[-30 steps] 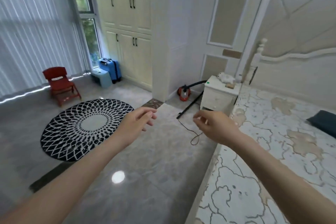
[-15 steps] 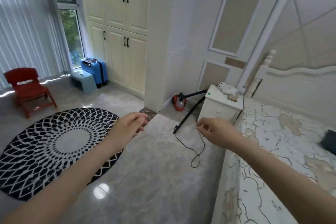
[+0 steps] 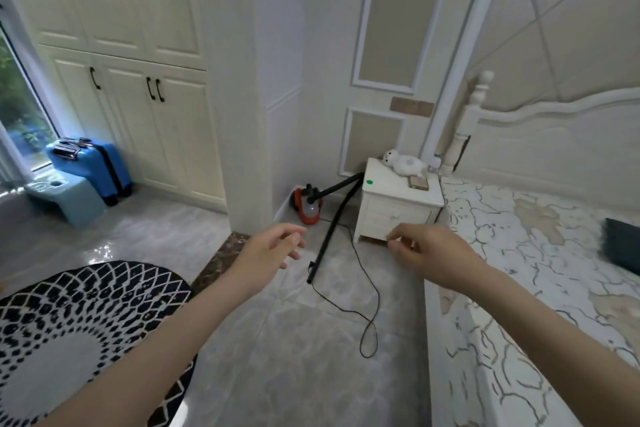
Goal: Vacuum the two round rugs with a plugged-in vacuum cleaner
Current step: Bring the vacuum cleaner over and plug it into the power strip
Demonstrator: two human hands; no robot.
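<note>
Far left: the rug [image 3: 69, 340] is lying flat on the floor [image 3: 294, 374], its black-and-white lattice running off the lower-left edge; only this one rug is showing. Behind it, a suitcase [image 3: 98, 166] is standing against the cupboards [image 3: 138, 80], with a stool [image 3: 65, 196] just in front of it.

Your left hand [image 3: 268, 248] is hanging in the air past the rug's edge, fingers loosely extended and slightly apart, holding and touching nothing.

Centre: the vacuum [image 3: 306, 206] is sitting in the corner beside the pillar, its wand [image 3: 327, 236] slanting down to the floor. The cord [image 3: 369, 308] is trailing across the tiles and ending in a loop; its plug is not discernible.

Your right hand [image 3: 427, 251] is hovering in front of the nightstand [image 3: 398, 208], fingers curled in with thumb meeting fingertips, nothing visible in the grip. The bed [image 3: 536, 288] is filling the right side.
</note>
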